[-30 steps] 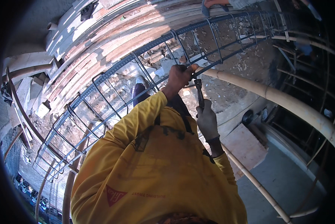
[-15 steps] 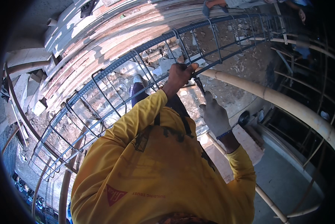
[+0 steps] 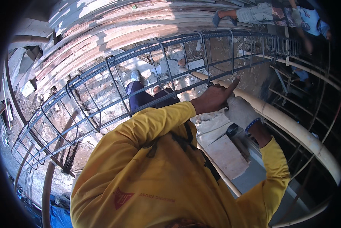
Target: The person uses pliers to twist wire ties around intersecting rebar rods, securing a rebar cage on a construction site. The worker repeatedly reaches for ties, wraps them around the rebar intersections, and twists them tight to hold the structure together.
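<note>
A long rebar cage (image 3: pixel 140 90), made of ribbed bars with square stirrups, stretches across the view in front of me. My left hand (image 3: pixel 211 99) is bare and lies at its near lower bar, fingers curled and the index finger stretched out to the right. What the curled fingers hold is hidden. Close beside it, my right hand (image 3: pixel 242 112), in a pale glove, is closed. The dark hand tool seen in it earlier is mostly hidden behind the left hand. A thick bamboo pole (image 3: pixel 277 114) passes just beyond both hands.
Stacked planks (image 3: pixel 102 41) lie beyond the cage. A co-worker (image 3: pixel 259 14) is at the upper right, near the cage's far end. Rubble covers the ground around my shoe (image 3: pixel 135 75). A pale board (image 3: pixel 225 155) lies below my right hand, and a bamboo post (image 3: pixel 50 182) stands at left.
Both hands have shifted right along the cage and come together. The right hand's tool has gone out of sight. The view has turned, and more of the co-worker shows.
</note>
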The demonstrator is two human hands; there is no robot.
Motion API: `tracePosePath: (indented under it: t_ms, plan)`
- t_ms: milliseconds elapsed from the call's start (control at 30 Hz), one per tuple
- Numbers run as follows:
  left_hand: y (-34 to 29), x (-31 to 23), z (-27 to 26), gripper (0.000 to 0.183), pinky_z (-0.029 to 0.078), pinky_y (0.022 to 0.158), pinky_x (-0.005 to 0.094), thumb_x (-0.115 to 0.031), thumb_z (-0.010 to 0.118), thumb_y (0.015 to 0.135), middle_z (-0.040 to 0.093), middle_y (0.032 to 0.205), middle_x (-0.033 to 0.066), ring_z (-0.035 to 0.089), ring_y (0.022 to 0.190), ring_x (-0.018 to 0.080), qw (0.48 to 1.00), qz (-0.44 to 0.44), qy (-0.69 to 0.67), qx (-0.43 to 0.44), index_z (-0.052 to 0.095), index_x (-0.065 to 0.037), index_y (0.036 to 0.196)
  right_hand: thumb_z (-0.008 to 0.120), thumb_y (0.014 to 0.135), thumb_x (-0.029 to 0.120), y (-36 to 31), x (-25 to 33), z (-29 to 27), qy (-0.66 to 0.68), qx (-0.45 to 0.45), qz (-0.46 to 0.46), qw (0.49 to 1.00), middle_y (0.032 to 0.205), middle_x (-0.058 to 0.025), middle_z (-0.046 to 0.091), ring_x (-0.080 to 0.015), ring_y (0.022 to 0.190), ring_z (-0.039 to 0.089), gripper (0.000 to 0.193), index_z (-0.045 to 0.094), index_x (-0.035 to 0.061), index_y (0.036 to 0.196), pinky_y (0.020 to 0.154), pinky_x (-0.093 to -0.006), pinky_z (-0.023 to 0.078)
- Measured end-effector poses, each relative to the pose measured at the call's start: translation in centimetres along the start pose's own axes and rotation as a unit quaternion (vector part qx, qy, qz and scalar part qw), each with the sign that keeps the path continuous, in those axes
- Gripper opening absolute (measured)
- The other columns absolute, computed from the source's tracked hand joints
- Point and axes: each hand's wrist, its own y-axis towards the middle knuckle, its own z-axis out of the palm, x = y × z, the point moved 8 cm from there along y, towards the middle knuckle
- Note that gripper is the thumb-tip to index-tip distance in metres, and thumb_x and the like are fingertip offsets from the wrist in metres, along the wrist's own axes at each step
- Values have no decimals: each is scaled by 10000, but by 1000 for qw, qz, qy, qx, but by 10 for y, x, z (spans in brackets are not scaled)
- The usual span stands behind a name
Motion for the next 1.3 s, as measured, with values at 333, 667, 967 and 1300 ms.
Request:
tracePosePath:
  t_ms: [333,667,967,1300]
  plan:
    - [2,10,-28,316,565,700,511,-141,783,729,729,817,182,728,793,408,957,62,-81,-272,735,-49,1027,684,913,165,2,45,-85,-354,-97,-39,929,890,-46,724,-208,798,754,99,684,140,1008,682,-365,597]
    - [4,22,-39,215,563,704,515,-130,767,741,730,836,185,721,808,419,957,-5,-136,-257,722,-46,934,707,865,100,25,41,-99,-264,-85,-85,957,903,-171,742,-343,820,756,245,708,50,1105,685,-459,584]
    - [-4,-22,12,203,543,901,410,-172,729,847,704,1001,102,703,982,279,980,98,153,-83,729,-92,1033,697,813,52,-30,-15,-5,138,-13,101,985,915,-190,691,-376,797,711,344,577,9,1132,730,-491,556]
    - [-7,-6,76,126,631,685,448,-206,740,856,801,919,103,792,860,310,944,177,262,97,826,-115,869,684,921,124,-45,-6,128,594,-6,227,772,812,-9,553,-131,610,532,305,533,58,1178,532,-297,435]
